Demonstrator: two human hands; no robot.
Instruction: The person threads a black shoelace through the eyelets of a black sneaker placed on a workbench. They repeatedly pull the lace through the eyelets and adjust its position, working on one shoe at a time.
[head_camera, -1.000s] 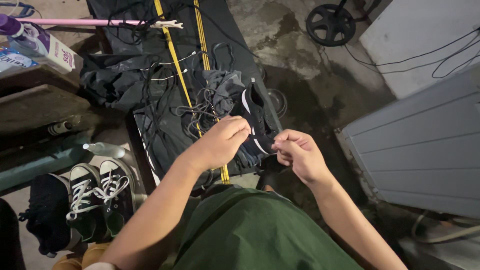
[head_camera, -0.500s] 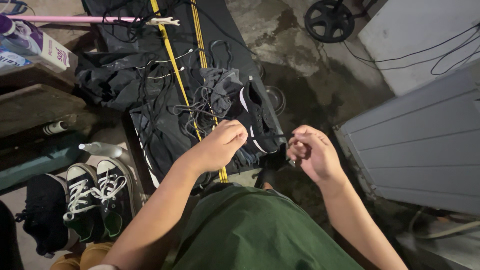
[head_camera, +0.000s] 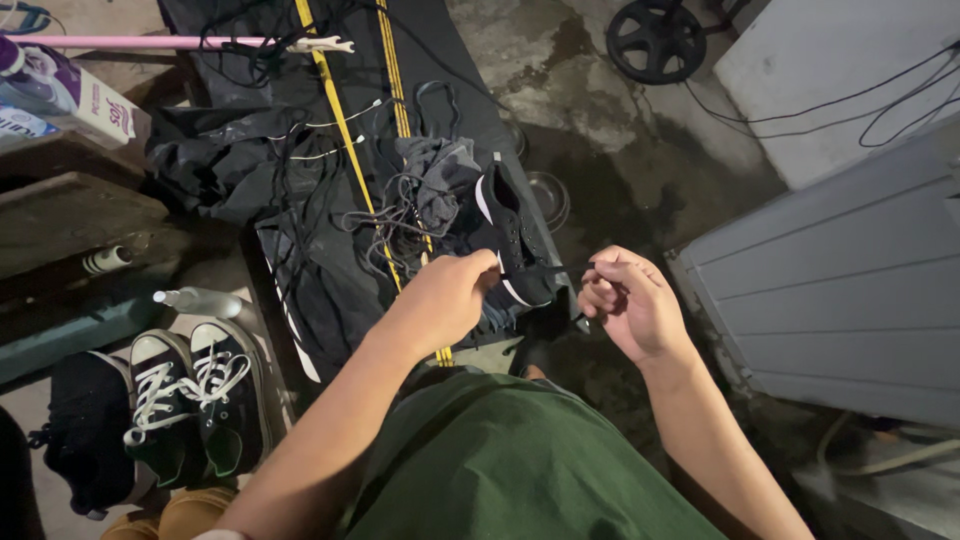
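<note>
**Lace stretched taut between two hands over the black shoe**

Far left, a pair of black high-top sneakers (head_camera: 190, 395) sits on the floor, well apart from the action. Moving in, the left hand (head_camera: 440, 300) clamps the black shoe (head_camera: 505, 235), whose long axis runs away from the body, toe outward. A dark lace (head_camera: 560, 268) runs rightward from shoe to right hand (head_camera: 630, 300), fingers pinched shut on its end. Right hand is nearer the lace tip; the grey panel (head_camera: 840, 290) hems it in, with open floor beyond the shoe.
</note>
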